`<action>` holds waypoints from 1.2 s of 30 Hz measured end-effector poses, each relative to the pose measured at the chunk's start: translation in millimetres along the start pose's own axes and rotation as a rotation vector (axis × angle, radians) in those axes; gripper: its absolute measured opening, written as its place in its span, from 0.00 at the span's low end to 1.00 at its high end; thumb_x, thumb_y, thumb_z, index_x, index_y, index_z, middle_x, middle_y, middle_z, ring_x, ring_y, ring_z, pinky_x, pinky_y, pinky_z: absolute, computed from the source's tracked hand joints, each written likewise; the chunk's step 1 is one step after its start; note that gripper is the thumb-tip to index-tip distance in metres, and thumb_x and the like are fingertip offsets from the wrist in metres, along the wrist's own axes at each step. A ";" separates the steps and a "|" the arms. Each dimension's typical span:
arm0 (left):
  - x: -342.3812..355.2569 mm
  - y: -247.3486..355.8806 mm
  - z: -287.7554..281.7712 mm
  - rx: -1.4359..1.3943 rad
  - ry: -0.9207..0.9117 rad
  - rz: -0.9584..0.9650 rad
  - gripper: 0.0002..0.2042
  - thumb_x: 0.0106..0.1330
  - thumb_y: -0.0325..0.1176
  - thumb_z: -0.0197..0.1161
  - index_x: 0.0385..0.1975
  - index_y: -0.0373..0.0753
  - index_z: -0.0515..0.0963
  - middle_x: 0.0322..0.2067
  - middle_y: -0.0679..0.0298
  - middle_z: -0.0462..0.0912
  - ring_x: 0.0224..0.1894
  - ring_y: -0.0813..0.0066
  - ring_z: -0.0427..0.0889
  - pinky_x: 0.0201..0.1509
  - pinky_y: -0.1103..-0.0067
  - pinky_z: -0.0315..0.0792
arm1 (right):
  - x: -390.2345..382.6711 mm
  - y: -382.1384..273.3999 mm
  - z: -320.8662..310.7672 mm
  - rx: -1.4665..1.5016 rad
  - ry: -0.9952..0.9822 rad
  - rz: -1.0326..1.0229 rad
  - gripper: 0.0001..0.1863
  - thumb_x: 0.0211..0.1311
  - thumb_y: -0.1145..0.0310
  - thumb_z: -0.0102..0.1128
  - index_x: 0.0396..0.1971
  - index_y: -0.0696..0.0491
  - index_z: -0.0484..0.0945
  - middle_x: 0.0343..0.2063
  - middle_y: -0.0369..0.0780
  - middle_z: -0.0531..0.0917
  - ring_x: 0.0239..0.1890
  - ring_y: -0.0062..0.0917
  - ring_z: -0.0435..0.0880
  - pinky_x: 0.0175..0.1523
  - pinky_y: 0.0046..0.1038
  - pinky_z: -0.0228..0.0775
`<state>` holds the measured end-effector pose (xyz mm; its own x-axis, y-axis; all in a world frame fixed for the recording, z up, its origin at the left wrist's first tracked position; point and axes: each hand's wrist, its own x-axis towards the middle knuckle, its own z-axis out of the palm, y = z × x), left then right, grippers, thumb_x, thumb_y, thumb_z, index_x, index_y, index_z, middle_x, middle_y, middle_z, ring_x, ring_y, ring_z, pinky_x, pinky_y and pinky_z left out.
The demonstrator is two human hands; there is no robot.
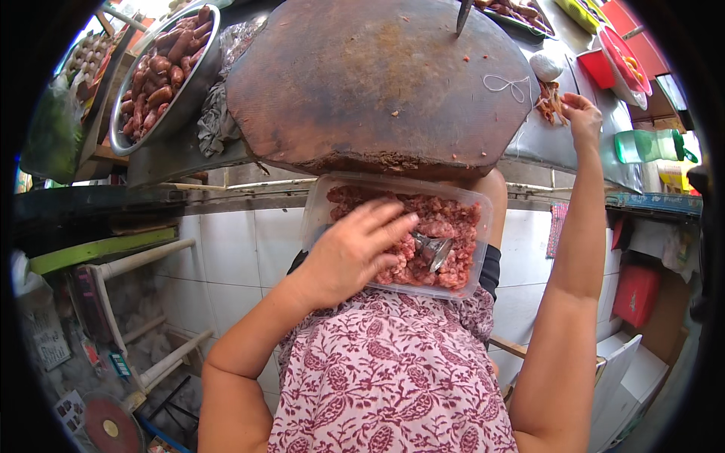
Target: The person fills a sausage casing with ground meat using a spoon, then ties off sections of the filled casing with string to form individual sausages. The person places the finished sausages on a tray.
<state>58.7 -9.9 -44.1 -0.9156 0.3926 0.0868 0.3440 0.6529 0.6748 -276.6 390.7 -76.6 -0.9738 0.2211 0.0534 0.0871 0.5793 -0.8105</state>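
A clear plastic tub (pixel 483 226) of ground meat (pixel 447 219) rests on my lap against the chopping block. A shiny grey metal piece (pixel 440 253) lies partly sunk in the meat; its kind cannot be made out. My left hand (pixel 362 245) is over the tub's left half, its fingers stretched out and holding nothing visible. Far to the right, my right hand (pixel 584 117) has its fingertips pinched at the end of some thin brown stringy strips (pixel 550 103) lying on the metal table.
On the thick wooden block (pixel 362 83) lie a loop of white string (pixel 507 87) and meat scraps; a knife (pixel 463 16) stands upright in it. A metal bowl of sausages (pixel 165 75) is at left. Right are a string ball (pixel 547 65), red basin (pixel 615 64) and green bottle (pixel 648 146).
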 end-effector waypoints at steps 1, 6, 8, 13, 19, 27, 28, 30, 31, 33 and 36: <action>-1.8 2.8 2.4 -0.013 -0.039 0.056 0.23 0.64 0.37 0.67 0.59 0.40 0.77 0.56 0.51 0.78 0.63 0.48 0.73 0.66 0.63 0.70 | -4.8 -2.0 3.6 0.012 0.002 -0.133 0.14 0.62 0.78 0.64 0.48 0.58 0.85 0.39 0.42 0.89 0.39 0.23 0.87 0.47 0.24 0.78; -24.1 -3.5 -6.6 -0.004 -0.096 -0.061 0.12 0.62 0.31 0.68 0.43 0.35 0.82 0.47 0.55 0.82 0.51 0.54 0.81 0.55 0.67 0.77 | -112.2 -53.8 13.4 0.217 -0.088 -0.383 0.15 0.67 0.83 0.57 0.52 0.59 0.83 0.43 0.40 0.87 0.44 0.21 0.86 0.55 0.24 0.78; -35.6 -10.0 -14.8 0.031 -0.198 -0.130 0.10 0.61 0.30 0.68 0.40 0.35 0.81 0.46 0.56 0.81 0.51 0.55 0.80 0.54 0.66 0.76 | -177.1 -79.1 12.7 0.183 -0.286 -0.476 0.12 0.64 0.83 0.60 0.45 0.60 0.85 0.35 0.39 0.88 0.42 0.20 0.86 0.49 0.26 0.79; -41.3 -12.0 -8.1 0.036 -0.024 -0.189 0.09 0.62 0.26 0.64 0.41 0.33 0.78 0.41 0.51 0.80 0.47 0.50 0.80 0.51 0.62 0.75 | -278.2 -121.8 19.1 -0.160 -0.961 -0.735 0.21 0.50 0.84 0.60 0.47 0.58 0.83 0.45 0.44 0.86 0.50 0.39 0.83 0.55 0.33 0.76; -19.4 -4.0 -5.2 0.075 -0.138 -0.367 0.14 0.63 0.26 0.61 0.48 0.30 0.75 0.39 0.44 0.81 0.46 0.44 0.79 0.51 0.58 0.75 | -293.3 -133.0 32.9 -0.329 -0.895 -0.934 0.18 0.41 0.80 0.63 0.39 0.58 0.82 0.32 0.40 0.81 0.40 0.35 0.80 0.47 0.33 0.75; -31.9 16.4 -9.1 0.025 -0.231 -0.189 0.16 0.64 0.28 0.60 0.49 0.26 0.75 0.36 0.47 0.82 0.46 0.50 0.80 0.50 0.63 0.76 | -293.1 -126.9 16.6 -0.414 -0.861 -0.871 0.13 0.45 0.78 0.60 0.35 0.57 0.81 0.30 0.40 0.79 0.38 0.35 0.78 0.46 0.34 0.73; -34.4 16.8 -7.9 0.055 -0.227 -0.173 0.17 0.64 0.29 0.61 0.50 0.27 0.74 0.37 0.48 0.82 0.46 0.51 0.80 0.51 0.63 0.76 | -291.9 -132.2 15.1 -0.467 -0.910 -0.864 0.15 0.44 0.79 0.60 0.37 0.58 0.82 0.30 0.41 0.80 0.38 0.36 0.78 0.47 0.35 0.73; -38.1 15.0 -8.2 0.055 -0.248 -0.166 0.17 0.64 0.28 0.61 0.52 0.27 0.74 0.39 0.49 0.82 0.46 0.51 0.80 0.51 0.64 0.76 | -287.2 -148.6 13.9 -0.525 -0.997 -0.844 0.17 0.44 0.79 0.60 0.38 0.58 0.83 0.31 0.41 0.81 0.39 0.37 0.80 0.49 0.36 0.73; -38.8 13.7 -8.6 0.025 -0.249 -0.171 0.17 0.65 0.28 0.61 0.51 0.27 0.74 0.40 0.49 0.82 0.46 0.51 0.80 0.52 0.64 0.76 | -283.5 -158.4 13.5 -0.531 -1.034 -0.830 0.16 0.45 0.79 0.59 0.38 0.58 0.83 0.32 0.41 0.81 0.40 0.37 0.80 0.49 0.37 0.74; -38.7 11.0 -9.8 -0.036 -0.238 -0.181 0.16 0.65 0.28 0.60 0.50 0.27 0.76 0.40 0.50 0.83 0.46 0.51 0.80 0.52 0.64 0.76 | -277.0 -176.3 19.3 -0.625 -1.130 -0.749 0.15 0.46 0.79 0.59 0.38 0.57 0.82 0.32 0.42 0.82 0.41 0.38 0.82 0.49 0.38 0.74; -38.1 9.4 -8.7 -0.019 -0.236 -0.160 0.14 0.66 0.28 0.59 0.48 0.27 0.77 0.41 0.49 0.83 0.46 0.51 0.81 0.53 0.64 0.76 | -290.0 -182.1 70.8 -0.424 -1.011 -0.783 0.08 0.48 0.78 0.60 0.32 0.57 0.78 0.31 0.43 0.83 0.39 0.41 0.84 0.43 0.40 0.76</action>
<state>95.0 -24.4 -34.7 -0.8833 0.4270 -0.1933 0.1932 0.7075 0.6798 -24.9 165.6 14.2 -0.5079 -0.8416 -0.1836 -0.6806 0.5227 -0.5135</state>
